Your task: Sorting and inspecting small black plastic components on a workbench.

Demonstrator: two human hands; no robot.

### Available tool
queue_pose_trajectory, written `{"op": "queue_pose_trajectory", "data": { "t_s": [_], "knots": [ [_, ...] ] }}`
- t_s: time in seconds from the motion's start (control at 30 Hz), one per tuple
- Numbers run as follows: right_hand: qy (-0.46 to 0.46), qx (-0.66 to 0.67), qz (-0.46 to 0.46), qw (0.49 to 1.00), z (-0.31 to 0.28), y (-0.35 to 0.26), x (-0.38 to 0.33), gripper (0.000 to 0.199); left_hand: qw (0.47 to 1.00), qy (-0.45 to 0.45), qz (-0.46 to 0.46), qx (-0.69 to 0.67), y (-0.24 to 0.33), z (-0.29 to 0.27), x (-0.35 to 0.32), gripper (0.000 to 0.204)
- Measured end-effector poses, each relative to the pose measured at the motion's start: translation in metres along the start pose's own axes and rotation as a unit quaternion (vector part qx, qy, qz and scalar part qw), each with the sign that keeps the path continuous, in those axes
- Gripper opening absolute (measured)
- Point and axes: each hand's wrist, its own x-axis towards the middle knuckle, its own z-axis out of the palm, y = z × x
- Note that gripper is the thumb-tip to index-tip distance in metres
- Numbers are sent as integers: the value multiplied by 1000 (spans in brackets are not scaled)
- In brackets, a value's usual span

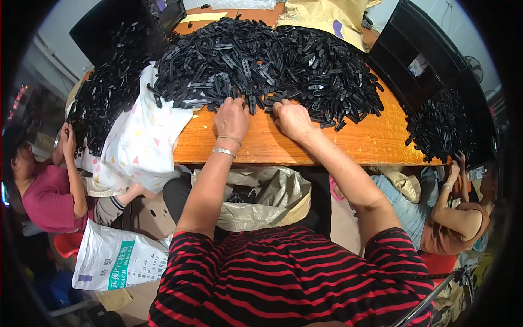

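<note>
- The big pile of black plastic strips (267, 65) sits on the orange wooden surface (376, 143), directly at 12 o'clock from both of the person's hands, heaped toward the far edge.
- The left hand (232, 117) rests palm-down at the pile's near rim, fingers curled into the strips; whether it has actually pinched one I cannot tell, as the fingertips are buried.
- The right hand (293, 120) lies just beside it at 3 o'clock, knuckles up, fingertips likewise tucked under the rim strips; its hold is hidden too.
- Both hands are about equally near; the strips touching them lie every which way, with no common long axis.
- A patterned white cloth (143, 136) hangs off the surface at 9 o'clock from the left hand.
- A woven sack (267, 199) gapes below the near edge, at 6 o'clock from the hands.
- Other people sit at 8 o'clock and 4 o'clock with smaller black heaps (441, 128).
</note>
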Motion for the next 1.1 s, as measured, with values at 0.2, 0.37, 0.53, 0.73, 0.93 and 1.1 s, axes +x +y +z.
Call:
{"op": "queue_pose_trajectory", "data": {
  "t_s": [0.2, 0.37, 0.53, 0.73, 0.93, 1.1],
  "knots": [
    [48, 192, -10, 980, -8, -9, -16, 24, 999, -22, -38, 5, -8, -10, -14, 11],
    [7, 334, 37, 942, -15, -17, -33, 20, 998, -35, -50, -4, -1, -31, -30, 15],
    [18, 234, 24, 972, -15, -22, -47, 22, 998, -51, -41, -20, 3, -26, -25, 19],
    [20, 112, 5, 993, -16, -27, -50, 21, 998, -66, -17, 4, 4, -19, -28, 20],
    [1, 77, 15, 997, -15, -26, -46, 18, 975, -84, -64, -197, -6, -19, -35, 22],
    [33, 281, 107, 953, -25, -36, -44, 19, 708, -167, -290, -621, 2, -30, -37, 24]
  ]
}}
